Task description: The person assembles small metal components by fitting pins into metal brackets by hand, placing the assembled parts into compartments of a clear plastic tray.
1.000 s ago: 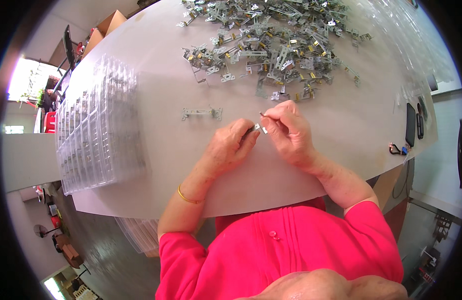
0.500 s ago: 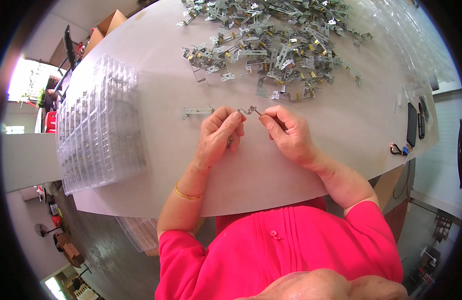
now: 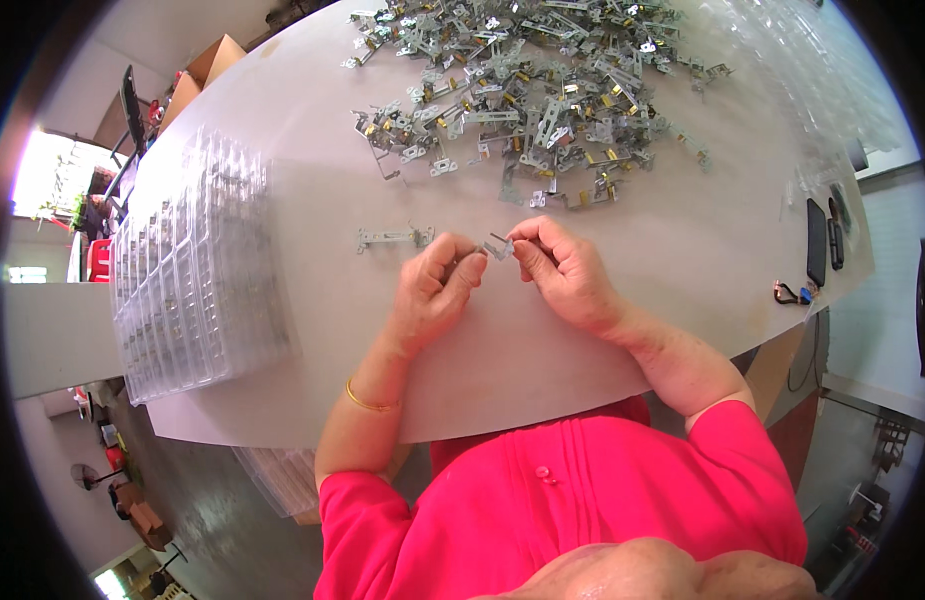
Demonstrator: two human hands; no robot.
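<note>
Between my two hands is a small bent metal bracket (image 3: 498, 249), held just above the table. My left hand (image 3: 434, 287) pinches its left end between thumb and forefinger. From the other side my right hand (image 3: 562, 266) grips it with closed fingers; a thin rod shows at the bracket's top. Finer details are too small to make out. A separate long metal bracket (image 3: 390, 237) lies on the table just beyond my left hand. Farther off spreads a large heap of similar metal brackets (image 3: 542, 110), some with brass-coloured pieces.
A stack of clear plastic trays (image 3: 197, 280) with small parts stands on the table (image 3: 322, 350) at the left. Clear plastic packaging (image 3: 812, 90) lies at the far right. Near the right edge are a black phone (image 3: 815, 243) and small pliers (image 3: 788, 293).
The bracket has turned between my fingers, and my right hand has come in from the rod's outer end to the bracket itself. The whole view has shifted slightly.
</note>
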